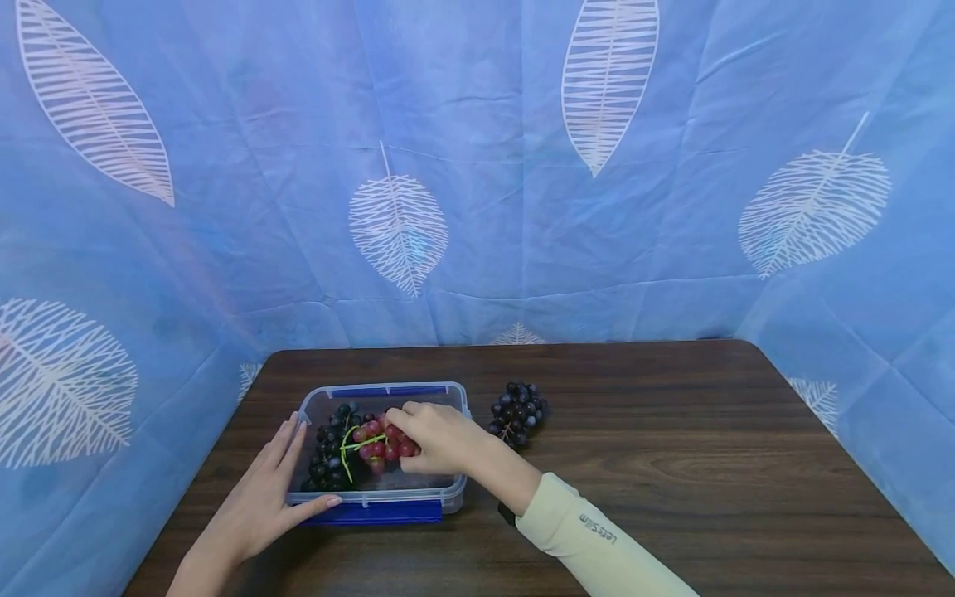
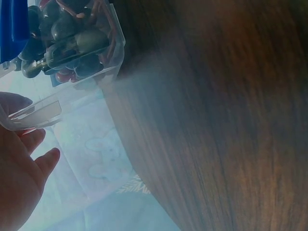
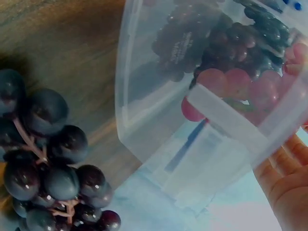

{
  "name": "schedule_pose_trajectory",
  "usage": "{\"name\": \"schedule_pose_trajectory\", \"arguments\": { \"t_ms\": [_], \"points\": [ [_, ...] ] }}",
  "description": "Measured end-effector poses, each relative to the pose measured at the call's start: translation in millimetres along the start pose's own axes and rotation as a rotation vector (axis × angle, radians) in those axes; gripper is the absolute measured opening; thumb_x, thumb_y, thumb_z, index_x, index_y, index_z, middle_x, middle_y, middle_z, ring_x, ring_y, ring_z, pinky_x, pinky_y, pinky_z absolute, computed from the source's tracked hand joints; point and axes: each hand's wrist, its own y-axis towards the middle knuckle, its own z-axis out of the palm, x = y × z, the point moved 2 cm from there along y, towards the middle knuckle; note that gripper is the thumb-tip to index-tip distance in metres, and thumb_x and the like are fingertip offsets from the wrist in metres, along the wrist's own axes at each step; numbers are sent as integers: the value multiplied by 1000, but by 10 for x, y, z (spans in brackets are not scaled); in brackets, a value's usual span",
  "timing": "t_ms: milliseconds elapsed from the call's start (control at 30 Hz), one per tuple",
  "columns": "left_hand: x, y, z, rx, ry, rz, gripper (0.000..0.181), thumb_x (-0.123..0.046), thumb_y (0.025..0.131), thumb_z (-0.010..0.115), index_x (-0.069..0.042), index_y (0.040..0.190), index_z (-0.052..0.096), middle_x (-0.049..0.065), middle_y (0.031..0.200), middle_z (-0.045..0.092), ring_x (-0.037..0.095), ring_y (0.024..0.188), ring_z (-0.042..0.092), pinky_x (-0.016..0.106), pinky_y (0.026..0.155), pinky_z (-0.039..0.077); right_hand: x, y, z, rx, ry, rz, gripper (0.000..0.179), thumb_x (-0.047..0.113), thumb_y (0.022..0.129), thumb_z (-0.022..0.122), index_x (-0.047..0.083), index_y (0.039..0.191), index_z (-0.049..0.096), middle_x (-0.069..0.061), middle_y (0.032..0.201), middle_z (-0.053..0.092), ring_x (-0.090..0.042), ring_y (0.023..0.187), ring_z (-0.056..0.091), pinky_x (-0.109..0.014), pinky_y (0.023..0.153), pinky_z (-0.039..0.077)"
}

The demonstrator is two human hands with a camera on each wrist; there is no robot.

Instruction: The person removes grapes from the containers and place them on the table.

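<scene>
A clear plastic food box (image 1: 406, 497) with blue latches sits on the table's left half. Inside, at its left, lies a bunch of black grapes (image 1: 326, 456). A bunch of red grapes (image 1: 379, 448) with a green stem is beside it, partly over the black ones. My right hand (image 1: 442, 439) reaches in over the box's right side and grips the red grapes with curled fingers. My left hand (image 1: 261, 496) rests at the box's front left corner, fingers straight along the left side, thumb on the front rim. In the left wrist view the box's corner hides some fingers.
Another bunch of black grapes (image 1: 518, 410) lies on the wooden table (image 1: 671, 464) just right of the box, close to my right forearm. A blue cloth (image 1: 477, 249) with white leaf prints hangs behind the table and along both sides.
</scene>
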Motion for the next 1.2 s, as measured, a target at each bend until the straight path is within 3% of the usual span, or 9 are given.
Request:
{"name": "schedule_pose_trajectory", "arguments": {
  "t_ms": [267,500,1200],
  "points": [
    [-10,-8,-13,-13,-7,20,118,-70,87,71,3,166,23,33,170,19,61,151,26,78,115,28,30,-26,-111,-21,37,-4,41,23,93,80,12,129,63,1,95,62,-2,71,49,-13,59,40],
    [-11,-11,-17,7,-6,-2,120,-71,87,71,2,167,21,32,171,18,61,151,25,79,114,28,29,-70,-199,-35,64,18,44,23,93,80,11,131,63,1,97,65,-3,73,51,-14,62,43],
    [9,-3,-24,17,-19,13,120,-70,89,70,1,168,16,30,173,15,60,152,24,80,113,28,-21,-323,-449,-106,128,64,46,21,92,81,9,133,62,-2,100,66,-7,72,50,-19,61,43]
  ]
}}
